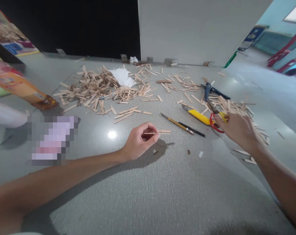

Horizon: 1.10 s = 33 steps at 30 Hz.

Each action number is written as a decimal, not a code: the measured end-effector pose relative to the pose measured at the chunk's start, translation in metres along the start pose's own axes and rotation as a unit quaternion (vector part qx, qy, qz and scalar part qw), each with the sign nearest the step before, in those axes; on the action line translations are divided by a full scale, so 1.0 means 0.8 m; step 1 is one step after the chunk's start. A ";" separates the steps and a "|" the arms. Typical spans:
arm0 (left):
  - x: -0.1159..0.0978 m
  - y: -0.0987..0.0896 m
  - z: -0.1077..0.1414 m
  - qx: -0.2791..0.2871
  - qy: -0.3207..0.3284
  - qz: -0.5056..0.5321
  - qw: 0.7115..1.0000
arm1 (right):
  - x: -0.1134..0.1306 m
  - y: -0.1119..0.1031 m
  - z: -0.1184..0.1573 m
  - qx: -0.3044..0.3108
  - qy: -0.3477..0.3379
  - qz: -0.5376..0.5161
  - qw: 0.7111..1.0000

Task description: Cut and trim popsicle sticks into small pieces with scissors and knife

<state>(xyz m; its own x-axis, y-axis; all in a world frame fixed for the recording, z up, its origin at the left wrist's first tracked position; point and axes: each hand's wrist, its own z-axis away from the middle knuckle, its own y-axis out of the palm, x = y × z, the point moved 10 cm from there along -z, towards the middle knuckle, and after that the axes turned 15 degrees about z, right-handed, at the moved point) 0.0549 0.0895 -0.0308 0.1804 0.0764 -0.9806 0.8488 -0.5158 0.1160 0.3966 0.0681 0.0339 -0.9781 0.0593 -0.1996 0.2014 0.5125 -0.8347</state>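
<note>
Here's your left forearm, closest of all, slanting in across the grey counter. At its end your left hand has its fingers pinched around thin wooden sticks, ends poking out to the right. And over on the other side, your right hand is at the scissors, touching the red and yellow handles (whether those fingers are gripping, I cannot tell). Between your hands lie a slim knife, a black pen-like tool and a yellow-handled tool, with a big stick pile farther back.
</note>
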 end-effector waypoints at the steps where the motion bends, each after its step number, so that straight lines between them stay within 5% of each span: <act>1: -0.001 -0.001 -0.001 -0.005 0.005 0.001 1.000 | -0.006 -0.002 0.001 -0.014 0.007 0.016 1.000; 4: -0.007 -0.007 -0.004 -0.025 0.032 0.003 0.999 | 0.001 -0.011 0.006 -0.039 0.029 0.051 0.998; 7: -0.007 -0.009 -0.005 -0.028 0.029 0.017 0.999 | 0.050 -0.022 0.014 -0.064 -0.005 0.037 0.997; 11: 0.007 -0.005 -0.006 -0.006 -0.029 0.052 0.998 | 0.152 -0.026 0.036 -0.047 -0.181 -0.076 0.979; 14: 0.012 -0.004 -0.005 -0.005 -0.040 0.061 0.997 | 0.194 -0.023 0.055 -0.016 -0.282 -0.125 0.951; 25: 0.017 0.003 -0.001 0.009 -0.046 0.059 0.997 | 0.148 0.013 0.044 0.031 -0.121 -0.062 0.990; 33: 0.010 -0.003 -0.004 -0.012 -0.019 -0.011 1.000 | 0.138 0.010 0.035 0.081 -0.014 -0.158 0.984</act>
<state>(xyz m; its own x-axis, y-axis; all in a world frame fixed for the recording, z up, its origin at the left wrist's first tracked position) 0.0559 0.0941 -0.0388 0.1425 0.0556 -0.9882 0.8638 -0.4944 0.0967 0.2916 0.0549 -0.0092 -0.9919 -0.1056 0.0701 -0.1037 0.3581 -0.9279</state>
